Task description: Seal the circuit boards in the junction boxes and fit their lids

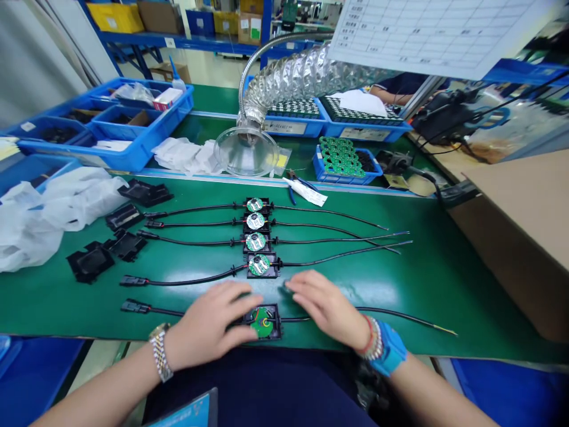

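Nearest me on the green bench lies a black housing with a round green circuit board inside and a cable running out each side. My left hand rests at the housing's left side, fingers apart, the index finger and thumb reaching over the board. Right of the housing, my right hand hovers over the cable with its fingers together; a small dark thing shows at the fingertips, too unclear to name. Beyond my hands, several similar housings with boards form a column, their cables stretched left and right.
Black plastic pieces and white bags lie at left. Behind are a fume funnel, pliers, a white tube and a blue bin of boards. A cardboard box stands right. Another person's arm shows at back.
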